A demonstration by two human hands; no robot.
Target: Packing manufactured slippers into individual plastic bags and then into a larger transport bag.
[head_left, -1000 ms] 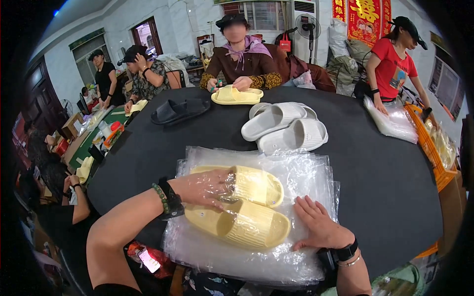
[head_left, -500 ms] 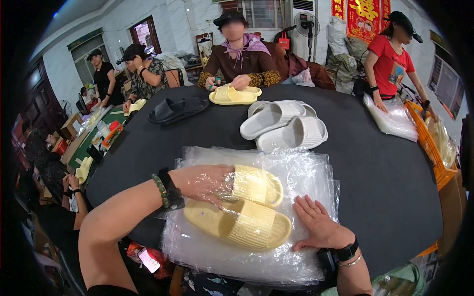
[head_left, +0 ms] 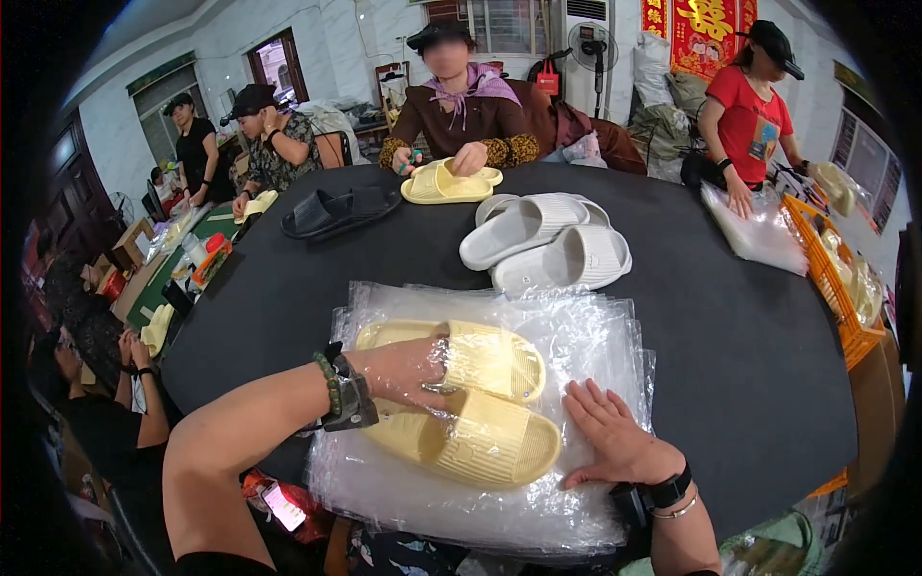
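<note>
A pair of pale yellow slippers [head_left: 492, 437] lies side by side, toes to the right, in a clear plastic bag on a stack of clear bags [head_left: 586, 331]. My left hand [head_left: 405, 372] reaches in from the left under the shiny film and grips the pair where the two slippers meet. Its fingertips are partly hidden by the straps. My right hand [head_left: 615, 437] lies open and flat on the bags, just right of the toes, with fingers spread and nothing held.
On the black table [head_left: 730, 384], grey slippers [head_left: 562, 245] and dark slippers [head_left: 336, 211] stand beyond the stack. Across it, a person handles a yellow slipper [head_left: 447, 182]. At right, another person touches plastic bags [head_left: 754, 226] beside an orange crate [head_left: 831, 288]. A lit phone [head_left: 285, 506] lies lower left.
My left hand has moved from lying across the slippers' heels to between the two slippers, its fingers nearer the straps. My right hand stays flat in place.
</note>
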